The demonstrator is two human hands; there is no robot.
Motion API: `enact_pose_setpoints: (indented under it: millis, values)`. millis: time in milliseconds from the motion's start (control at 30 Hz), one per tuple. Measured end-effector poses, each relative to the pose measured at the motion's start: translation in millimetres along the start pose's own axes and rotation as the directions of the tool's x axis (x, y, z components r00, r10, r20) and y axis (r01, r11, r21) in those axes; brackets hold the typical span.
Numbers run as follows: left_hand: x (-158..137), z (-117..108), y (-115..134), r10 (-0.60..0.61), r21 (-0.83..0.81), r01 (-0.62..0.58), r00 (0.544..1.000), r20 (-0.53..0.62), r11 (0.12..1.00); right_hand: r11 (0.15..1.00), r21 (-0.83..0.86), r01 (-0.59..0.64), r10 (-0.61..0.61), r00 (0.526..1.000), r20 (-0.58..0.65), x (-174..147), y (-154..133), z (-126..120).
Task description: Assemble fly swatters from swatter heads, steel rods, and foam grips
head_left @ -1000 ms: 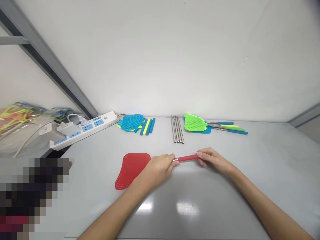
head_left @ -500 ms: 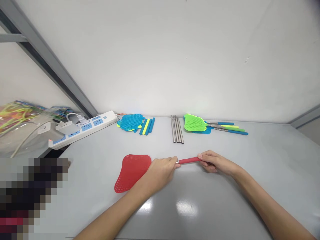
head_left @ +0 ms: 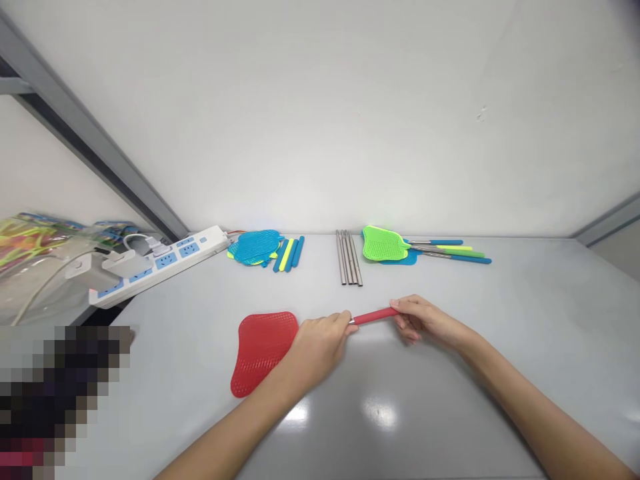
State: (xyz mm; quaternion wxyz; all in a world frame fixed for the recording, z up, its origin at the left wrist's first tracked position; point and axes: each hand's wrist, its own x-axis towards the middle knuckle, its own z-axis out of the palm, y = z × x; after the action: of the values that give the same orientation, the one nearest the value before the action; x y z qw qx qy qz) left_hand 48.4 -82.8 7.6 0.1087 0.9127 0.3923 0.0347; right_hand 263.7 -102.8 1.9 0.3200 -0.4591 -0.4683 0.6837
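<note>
A red fly swatter (head_left: 261, 347) is held across the front of the table, its perforated head to the left. My left hand (head_left: 323, 340) is closed around its shaft, where a short bit of metal shows beside the red grip (head_left: 374, 316). At the grip's right end, my right hand (head_left: 425, 319) pinches the tip between thumb and fingers, the other fingers curled loosely below. Most of the shaft is hidden under my left hand.
Along the wall lie blue and yellow swatter heads (head_left: 256, 247), blue and yellow grips (head_left: 289, 255), several metal tubes (head_left: 349, 259) and whole swatters (head_left: 384, 244) with coloured handles. A white power strip (head_left: 167, 263) with plugs sits at the left, near a plastic bag (head_left: 43, 257).
The swatter has turned slightly, its grip end rising and its head tilting. My right hand has loosened a little at the grip's tip. The whole view has shifted slightly.
</note>
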Motion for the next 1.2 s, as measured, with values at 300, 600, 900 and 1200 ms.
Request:
enact_pose_setpoints:
  millis: [300, 600, 900, 1200]
  values:
    - [0.9, 1.0, -1.0, 0.001, -0.065, -0.005, 0.998, -0.061, 0.998, 0.992, -0.13, 0.004, -0.025, 0.987, -0.161, 6.4, 5.8, 3.6]
    - [1.2, -1.4, -2.4, 0.062, -0.17, -0.088, 0.986, -0.152, 0.981, 1.0, -0.022, 0.02, -0.024, 0.987, -0.158, 5.9, 2.8, 4.6]
    - [4.8, -21.0, -21.9, -0.085, -0.236, 0.009, 0.945, -0.315, 0.972, 0.975, 0.177, 0.135, -0.092, 0.968, -0.231, 4.9, 4.9, -0.8]
    - [8.5, -24.7, -45.5, -0.301, -0.26, 0.188, 0.806, -0.51, 0.947, 0.89, 0.291, 0.351, -0.242, 0.905, -0.349, 6.9, 7.9, -4.2]
